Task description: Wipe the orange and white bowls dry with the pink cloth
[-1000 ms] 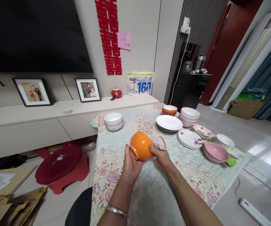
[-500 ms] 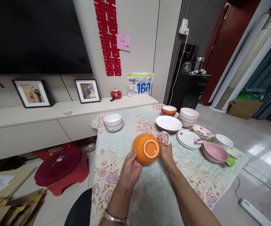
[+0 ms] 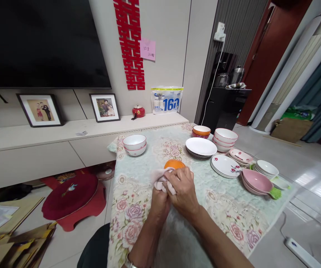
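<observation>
An orange bowl [image 3: 174,163] is held over the middle of the table, mostly hidden behind my hands and a cloth. My left hand [image 3: 160,201] grips the bowl from the near left side, its fingers largely covered. In my right hand [image 3: 183,188] a pale pink cloth [image 3: 161,178] is bunched and pressed against the bowl; the cloth's left edge is blurred by motion. Beyond the bowl to the right stands a stack of white plates [image 3: 201,147]. Two white bowls with red rims [image 3: 134,144] are stacked to the left.
On the table's right side are flowered plates [image 3: 225,165], pink dishes [image 3: 256,181], small white bowls [image 3: 266,168], red-rimmed bowls [image 3: 225,137] and an orange-rimmed bowl [image 3: 201,130]. A flowered tablecloth [image 3: 140,219] covers the table. Left of it is a red stool [image 3: 71,197]. A white cabinet [image 3: 99,137] runs behind.
My right hand has brought the cloth from the bowl's right side to its near left, close to my left hand. The bowl's white-ringed base no longer shows.
</observation>
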`<state>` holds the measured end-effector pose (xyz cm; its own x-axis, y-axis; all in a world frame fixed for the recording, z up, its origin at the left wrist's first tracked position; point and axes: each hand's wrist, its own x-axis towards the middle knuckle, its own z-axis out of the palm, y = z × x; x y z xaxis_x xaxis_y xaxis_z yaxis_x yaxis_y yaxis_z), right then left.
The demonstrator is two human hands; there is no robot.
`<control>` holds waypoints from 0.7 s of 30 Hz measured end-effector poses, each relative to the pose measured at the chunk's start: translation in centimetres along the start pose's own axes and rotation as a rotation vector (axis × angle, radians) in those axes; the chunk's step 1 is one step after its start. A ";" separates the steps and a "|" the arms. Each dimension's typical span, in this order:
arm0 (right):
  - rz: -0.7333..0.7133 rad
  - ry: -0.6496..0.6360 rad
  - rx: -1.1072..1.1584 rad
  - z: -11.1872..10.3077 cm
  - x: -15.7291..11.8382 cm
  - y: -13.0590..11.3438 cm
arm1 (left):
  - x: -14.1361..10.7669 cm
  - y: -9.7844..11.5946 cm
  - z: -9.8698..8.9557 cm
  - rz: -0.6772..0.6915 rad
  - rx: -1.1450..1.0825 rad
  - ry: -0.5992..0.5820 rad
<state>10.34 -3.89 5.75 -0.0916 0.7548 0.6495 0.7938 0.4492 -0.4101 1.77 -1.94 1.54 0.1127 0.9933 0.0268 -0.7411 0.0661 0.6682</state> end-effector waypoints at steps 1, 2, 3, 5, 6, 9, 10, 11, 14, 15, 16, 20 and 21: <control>0.014 -0.010 -0.067 0.2 0.3 0.0 | -0.1 -0.1 0.1 -0.018 0.002 -0.013; 0.021 -0.023 -0.103 0.3 0.8 0.2 | -0.1 -0.1 0.2 -0.039 0.005 -0.031; 0.020 -0.034 -0.107 0.3 1.3 0.5 | -0.1 -0.2 0.3 -0.056 0.008 -0.052; 0.007 -0.066 -0.028 0.2 2.5 1.6 | 0.0 -0.3 0.4 -0.046 0.010 -0.077; 0.006 -0.097 0.052 0.2 3.1 2.2 | 0.0 -0.3 0.4 -0.029 0.010 -0.080; 0.093 -0.204 0.388 0.0 4.6 4.3 | 0.1 -0.3 0.1 -0.003 0.023 -0.092; 0.177 -0.217 0.512 -0.1 5.0 5.0 | 0.0 -0.3 0.0 -0.006 0.035 -0.108; 0.286 -0.219 0.632 0.0 5.3 5.7 | 0.0 -0.3 -0.2 -0.008 0.050 -0.126; 0.639 -0.181 0.925 0.3 5.8 7.0 | -0.1 -0.4 -0.5 0.003 0.082 -0.141; 0.728 -0.148 0.989 0.5 5.7 7.3 | -0.1 -0.4 -0.5 0.004 0.079 -0.127; 0.789 -0.108 1.034 0.8 5.5 7.4 | -0.1 -0.3 -0.5 0.004 0.069 -0.106; 0.891 0.072 1.071 2.6 3.5 7.3 | 0.2 -0.1 -0.6 0.001 -0.009 -0.006; 0.906 0.103 1.045 3.0 2.8 7.1 | 0.3 0.0 -0.6 -0.004 -0.031 0.011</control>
<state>13.89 2.85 2.73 0.2892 0.9545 -0.0727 -0.2659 0.0071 -0.9640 1.43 -1.58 1.08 0.1088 0.9939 0.0155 -0.7610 0.0733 0.6446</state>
